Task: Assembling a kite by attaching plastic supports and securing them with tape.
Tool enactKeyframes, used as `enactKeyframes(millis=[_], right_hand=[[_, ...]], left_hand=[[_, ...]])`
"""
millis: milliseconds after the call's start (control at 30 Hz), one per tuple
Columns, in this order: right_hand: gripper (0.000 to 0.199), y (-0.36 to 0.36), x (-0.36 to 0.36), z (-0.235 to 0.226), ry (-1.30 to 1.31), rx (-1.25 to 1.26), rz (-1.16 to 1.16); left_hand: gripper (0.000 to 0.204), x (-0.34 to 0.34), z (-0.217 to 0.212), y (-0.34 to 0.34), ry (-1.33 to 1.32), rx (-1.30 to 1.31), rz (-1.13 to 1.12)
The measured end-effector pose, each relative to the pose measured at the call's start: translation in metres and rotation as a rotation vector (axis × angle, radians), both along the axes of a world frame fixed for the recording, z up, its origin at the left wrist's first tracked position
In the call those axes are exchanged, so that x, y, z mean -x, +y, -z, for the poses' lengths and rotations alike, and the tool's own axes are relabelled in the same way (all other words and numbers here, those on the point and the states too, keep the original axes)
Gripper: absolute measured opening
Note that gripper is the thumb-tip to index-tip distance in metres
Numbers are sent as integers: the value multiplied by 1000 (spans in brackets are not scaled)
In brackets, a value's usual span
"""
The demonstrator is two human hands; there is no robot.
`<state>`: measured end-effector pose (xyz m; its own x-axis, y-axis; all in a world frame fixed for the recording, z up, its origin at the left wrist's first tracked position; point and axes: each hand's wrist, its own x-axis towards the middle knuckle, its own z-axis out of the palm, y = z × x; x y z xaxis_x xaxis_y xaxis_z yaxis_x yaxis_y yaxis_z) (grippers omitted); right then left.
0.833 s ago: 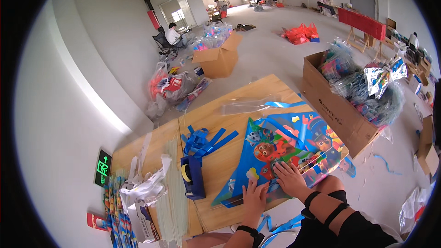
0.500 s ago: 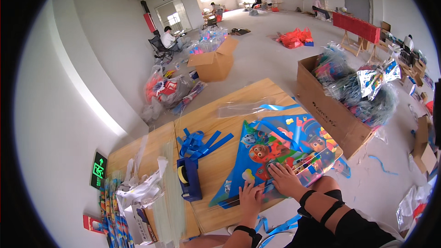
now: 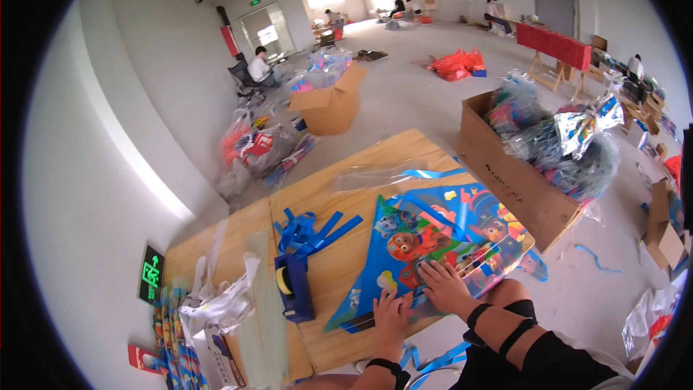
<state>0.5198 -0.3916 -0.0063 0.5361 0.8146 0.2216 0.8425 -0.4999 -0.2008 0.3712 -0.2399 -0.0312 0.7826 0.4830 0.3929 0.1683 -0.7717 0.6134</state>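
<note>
A blue kite [image 3: 419, 235] printed with cartoon animals lies spread across the right part of the wooden table. My right hand [image 3: 442, 285] rests flat on its print near the lower edge, fingers stretched out. Just left of it, my left hand [image 3: 390, 315] touches the same edge with its fingers extended and a little apart. Thin rods seem to run along this edge. Left of the kite stand a blue tape dispenser [image 3: 300, 296] with a yellow-cored roll and a heap of blue ribbon [image 3: 299, 233].
Pale thin rods [image 3: 263, 339] and crumpled white plastic [image 3: 224, 292] cover the table's left side. A large cardboard box [image 3: 498, 166] full of plastic-wrapped goods stands beyond the right edge. Another open box [image 3: 328, 108] is farther off. Several people sit working in the background.
The view has shifted slightly, moving the room a little to the left in the picture. Both hands stay at nearly the same spots on the kite.
</note>
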Motion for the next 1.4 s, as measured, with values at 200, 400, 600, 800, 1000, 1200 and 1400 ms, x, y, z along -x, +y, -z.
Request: enactKeyframes(millis=[200,400,600,800,1000,1200,1400], right_hand=[[62,-3,5,-11,-29,15,30],[61,-5,8,-10,-31,34,62],[61,1,9,-15,-7,29,66],[61,-7,7,-10,-2,-3,82],[60,-1,11,-15,-4,-24,64],[60,-3,11,-15,0,-22,77],[61,-6,9,-14,-4,-13,68]], left_hand=[[10,2,-8,1,-27,89,52],[13,32,-63,62,-482,63,-414],[11,116,-70,209,-389,-6,-836],[46,122,-78,234,218,429,-716],[56,124,-75,253,171,664,-567],[62,114,-105,243,27,692,-564],[47,110,-152,215,-109,811,-602]])
